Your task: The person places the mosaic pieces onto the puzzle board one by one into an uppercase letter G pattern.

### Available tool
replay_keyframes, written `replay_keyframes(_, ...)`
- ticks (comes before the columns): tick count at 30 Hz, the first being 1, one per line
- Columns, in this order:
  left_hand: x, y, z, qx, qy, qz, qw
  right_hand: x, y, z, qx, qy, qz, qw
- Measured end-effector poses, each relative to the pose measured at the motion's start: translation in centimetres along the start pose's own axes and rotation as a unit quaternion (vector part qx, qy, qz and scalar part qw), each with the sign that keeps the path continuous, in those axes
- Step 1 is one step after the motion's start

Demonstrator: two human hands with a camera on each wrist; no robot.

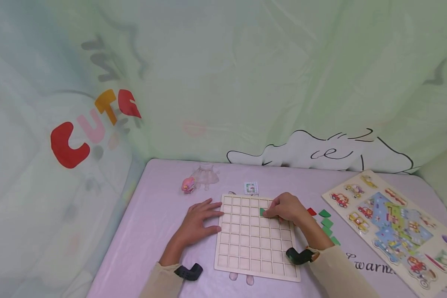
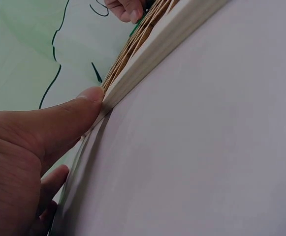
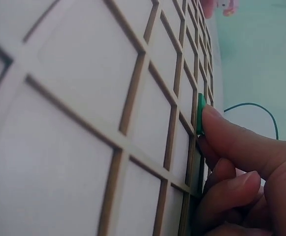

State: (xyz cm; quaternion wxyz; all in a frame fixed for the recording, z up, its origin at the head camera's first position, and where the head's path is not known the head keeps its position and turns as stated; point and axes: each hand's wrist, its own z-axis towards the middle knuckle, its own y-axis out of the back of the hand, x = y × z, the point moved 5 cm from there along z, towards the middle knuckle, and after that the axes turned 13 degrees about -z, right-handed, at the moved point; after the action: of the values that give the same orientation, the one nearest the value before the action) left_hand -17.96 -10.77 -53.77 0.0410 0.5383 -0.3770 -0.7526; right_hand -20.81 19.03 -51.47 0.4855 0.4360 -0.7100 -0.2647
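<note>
Apparently, tile placing is in hand: a green tile [image 1: 262,212] is pinched by the right grip [image 1: 286,207] at the wooden grid board [image 1: 255,240], between its twelve and one o'clock. The board's edge is touched around nine o'clock by the left grip [image 1: 198,222], fingers spread. Loose green tiles [image 1: 327,222] are strewn toward three o'clock on the surface [image 1: 145,215]. Next, squaring into place, then release, are probably called for.

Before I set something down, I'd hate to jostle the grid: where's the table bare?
Free: table left of the left hand, nearer than the pink toy; also along the back, between letter tile and puzzle. Crowded: right side of the grid (right hand, green pieces, then puzzle).
</note>
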Motion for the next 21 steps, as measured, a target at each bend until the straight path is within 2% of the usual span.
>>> replay_keyframes(14,0.4,-0.1,0.0,0.003,0.001,0.007,1.0,-0.1,0.1,-0.1,0.008,0.018,0.016,1.0)
replay_keyframes(21,0.6,-0.2,0.1,0.001,0.004,0.008,1.0,-0.3,1.2,-0.8,0.007,0.043,0.034,0.998)
